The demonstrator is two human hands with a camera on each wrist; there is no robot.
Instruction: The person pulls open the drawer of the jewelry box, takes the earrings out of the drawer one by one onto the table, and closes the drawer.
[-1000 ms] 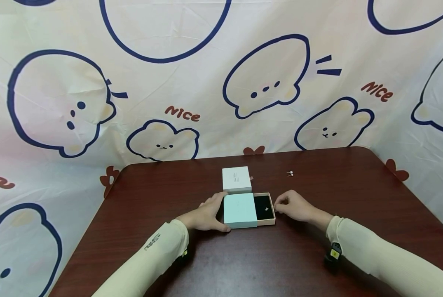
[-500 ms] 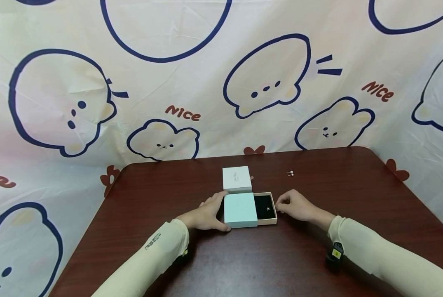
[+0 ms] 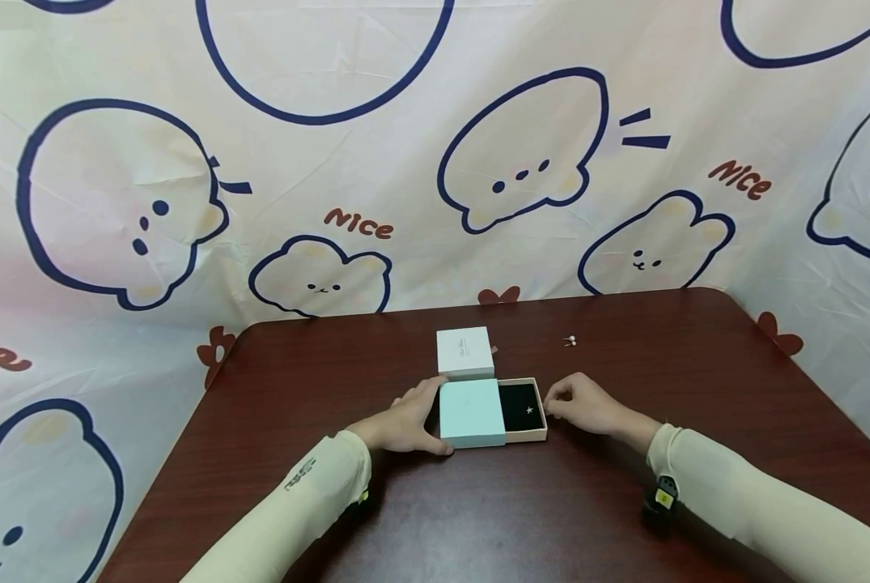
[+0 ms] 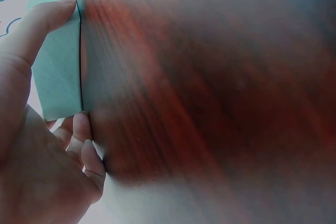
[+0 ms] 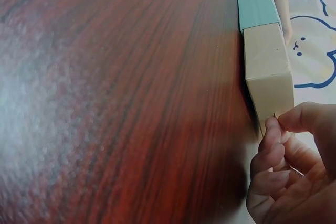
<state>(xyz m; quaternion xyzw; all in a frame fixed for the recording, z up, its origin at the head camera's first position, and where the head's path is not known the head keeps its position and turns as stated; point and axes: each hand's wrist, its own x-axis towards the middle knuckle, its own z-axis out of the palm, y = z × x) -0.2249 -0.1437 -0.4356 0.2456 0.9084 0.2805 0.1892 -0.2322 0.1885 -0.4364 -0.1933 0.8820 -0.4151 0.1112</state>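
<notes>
A mint-green jewelry box sleeve (image 3: 471,414) lies flat on the table, its drawer (image 5: 269,59) pulled partly out to the right. On the drawer's black lining sits a small star-shaped piece of jewelry (image 3: 529,410). My left hand (image 3: 403,423) holds the sleeve's left end, thumb on the near side, as the left wrist view (image 4: 58,66) also shows. At the drawer's outer end, my right hand (image 3: 586,405) pinches with thumb and index finger; whatever small pull is between the fingertips is mostly hidden.
Behind the sleeve stands a white box (image 3: 464,350) with printed lettering and a small tab on its right. A pair of tiny stud-like pieces (image 3: 570,341) lies farther back on the right. Cartoon-printed cloth (image 3: 420,178) borders the dark wooden table (image 3: 478,518).
My right hand has moved slightly to the right, and the drawer with the star piece has slid a little farther out. My left hand and the sleeve have stayed in place.
</notes>
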